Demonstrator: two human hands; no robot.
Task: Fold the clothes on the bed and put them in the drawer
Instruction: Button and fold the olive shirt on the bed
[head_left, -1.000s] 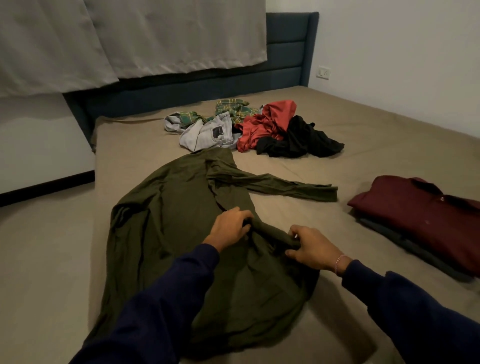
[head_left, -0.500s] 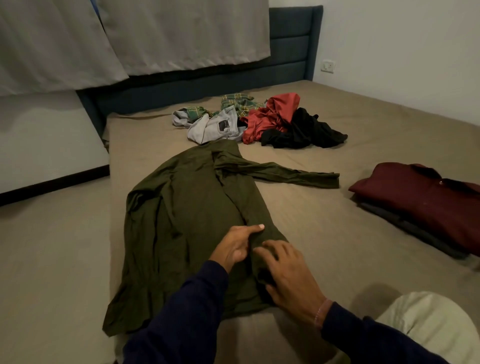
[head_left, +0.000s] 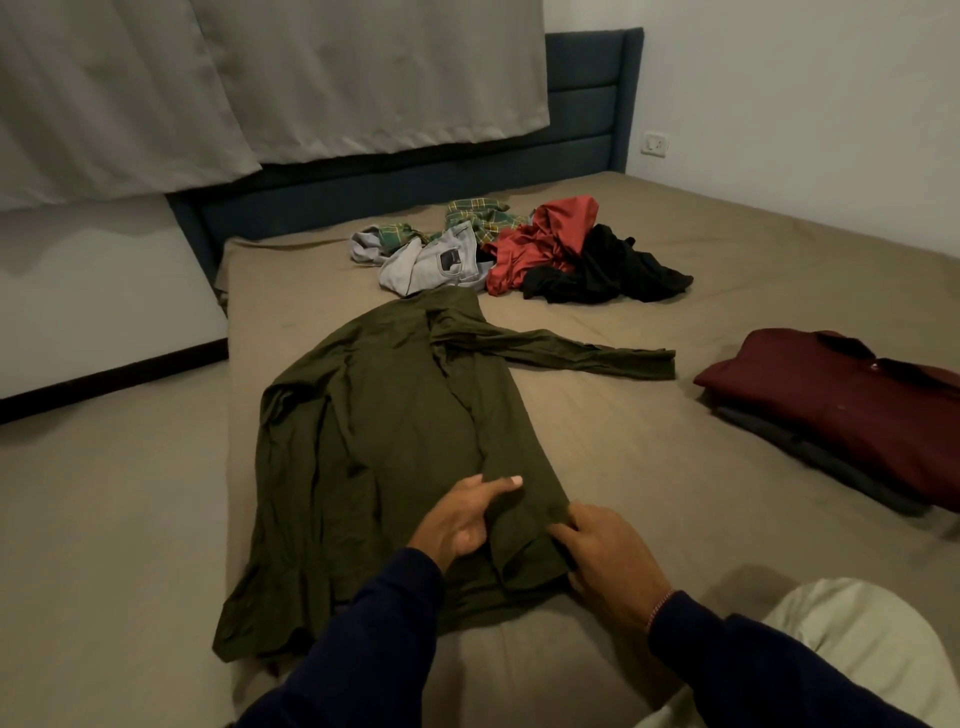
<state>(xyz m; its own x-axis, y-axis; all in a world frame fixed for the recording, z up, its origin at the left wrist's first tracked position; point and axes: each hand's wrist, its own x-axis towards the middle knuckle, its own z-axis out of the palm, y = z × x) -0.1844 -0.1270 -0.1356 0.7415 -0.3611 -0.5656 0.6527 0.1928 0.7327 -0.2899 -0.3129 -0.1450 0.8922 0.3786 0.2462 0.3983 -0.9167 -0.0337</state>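
- Gripping the folded-in right edge of the olive long-sleeved shirt (head_left: 395, 441) near its hem, the left hand (head_left: 460, 519) has its thumb on top and its fingers curled under the flap; the right hand (head_left: 608, 558) pinches the same flap from the other side at the lower centre of the frame.
- The shirt lies spread on the bed (head_left: 675, 493) in the middle of the frame, one sleeve (head_left: 576, 356) stretched out to the right, the left side not yet folded in.
- Risk: the fabric looks thin and limp, so pulling the flap by its hem alone could drag the whole shirt toward the near edge of the bed and crease the body.
- Risk: the outstretched sleeve may twist or bunch under the next fold if it is not laid in first.
- Risk: the left side hangs close to the bed's left edge and might slide off.
- Unfolded clothes (head_left: 519, 249) wait in a heap at the upper centre; a folded stack topped by a maroon shirt (head_left: 841, 405) sits at the right edge. No drawer is in view.
- Writing: a dark patch on the pale jeans (head_left: 441, 262) in the heap is too small to read; nothing else legible.
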